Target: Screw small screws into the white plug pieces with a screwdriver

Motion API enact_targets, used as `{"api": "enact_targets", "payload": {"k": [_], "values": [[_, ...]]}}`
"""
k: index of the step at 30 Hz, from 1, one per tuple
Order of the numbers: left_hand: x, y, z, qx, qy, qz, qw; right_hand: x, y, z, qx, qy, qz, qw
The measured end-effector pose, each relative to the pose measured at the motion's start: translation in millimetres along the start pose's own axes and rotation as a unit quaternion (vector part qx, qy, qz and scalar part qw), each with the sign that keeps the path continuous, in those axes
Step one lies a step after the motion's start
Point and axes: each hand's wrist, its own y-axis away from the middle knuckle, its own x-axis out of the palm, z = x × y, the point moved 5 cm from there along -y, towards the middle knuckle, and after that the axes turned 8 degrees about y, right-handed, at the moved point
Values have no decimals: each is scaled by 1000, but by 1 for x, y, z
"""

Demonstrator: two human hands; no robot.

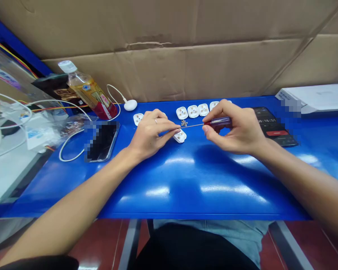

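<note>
My right hand (236, 129) is closed round the dark red handle of a small screwdriver (214, 122), whose thin shaft points left. My left hand (149, 133) pinches thumb and forefinger at the shaft's tip; what it holds there is too small to make out. Just below that tip lies a white plug part (180, 136) on the blue table (186, 176). A small heap of screws (184, 122) lies behind the shaft. Several more white plug parts (193, 111) stand in a row beyond it, and one (138, 118) sits left of my left hand.
A phone (103, 140) lies left of my left hand, with a white cable and a white puck (130, 105) behind it. A drink bottle (88, 90) leans at the back left. A second phone (273, 125) showing a timer lies at the right, near a white box (318, 96). Cardboard walls the back.
</note>
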Motion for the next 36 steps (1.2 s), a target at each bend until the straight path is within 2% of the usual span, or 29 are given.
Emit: {"api": "enact_targets", "payload": {"k": [6,11,19,26,29,36], "values": [[2,0,-1,-25,69,21,997,1,2,0,-64,11,5,998],[1,-3,-3,-30,102,20,994,3,4,-3,-55,16,8,998],[6,-3,4,-47,115,83,989,2,2,-4,-57,21,8,998],[12,3,16,-129,112,163,972,3,3,-1,-89,65,40,993],[13,4,18,-139,110,156,972,5,4,1,-104,66,54,991],[13,3,15,-118,109,145,976,7,5,1,-93,70,67,991]]}}
